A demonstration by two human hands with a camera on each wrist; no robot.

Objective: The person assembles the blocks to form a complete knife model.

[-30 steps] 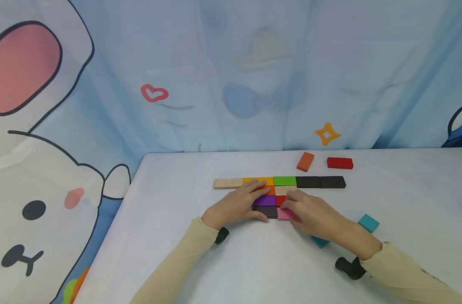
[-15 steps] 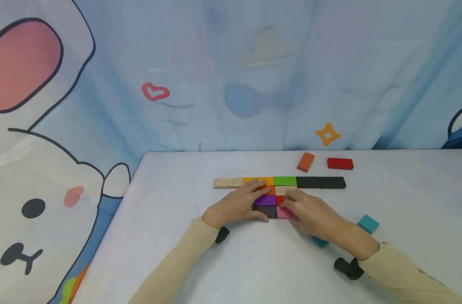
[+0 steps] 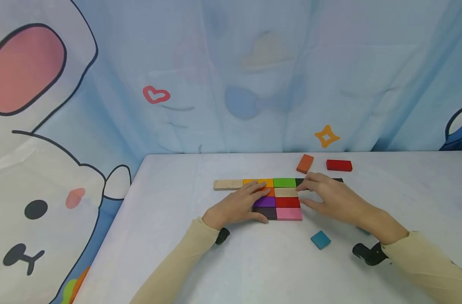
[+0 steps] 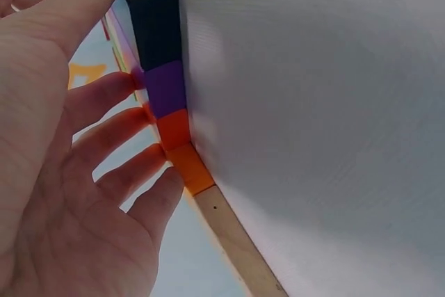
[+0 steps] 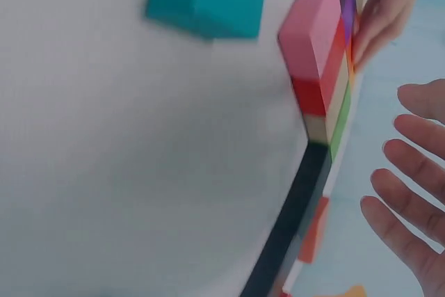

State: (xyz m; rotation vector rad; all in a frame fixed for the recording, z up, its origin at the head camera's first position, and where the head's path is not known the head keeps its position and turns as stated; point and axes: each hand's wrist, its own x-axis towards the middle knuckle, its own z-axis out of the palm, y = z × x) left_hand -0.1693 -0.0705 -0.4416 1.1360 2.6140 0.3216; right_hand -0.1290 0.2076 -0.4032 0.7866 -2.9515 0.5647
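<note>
Flat coloured blocks lie edge to edge in a T-like layout. Its near part has a pink block [image 3: 289, 214], red block [image 3: 287, 202] and plain wooden block [image 3: 286, 192] beside dark, purple [image 3: 265, 202] and orange ones. My left hand [image 3: 238, 203] lies along the left side, fingers extended and fingertips touching the blocks; in the left wrist view its thumb reaches the dark block [image 4: 157, 26]. My right hand [image 3: 331, 198] is over the right side, fingers spread and holding nothing, partly covering the black blocks. The right wrist view shows its fingers apart from the blocks.
A teal block [image 3: 320, 240] lies loose near the front, and another teal block [image 3: 363, 231] is mostly hidden under the right forearm. Toward the back edge lie an orange block [image 3: 305, 163] and a red block [image 3: 339, 165]. A patterned blue curtain [image 3: 200, 76] hangs behind.
My right hand has let go of the pink block's area and moved back and to the right, uncovering the pink and red blocks. My left hand has stayed in place.
</note>
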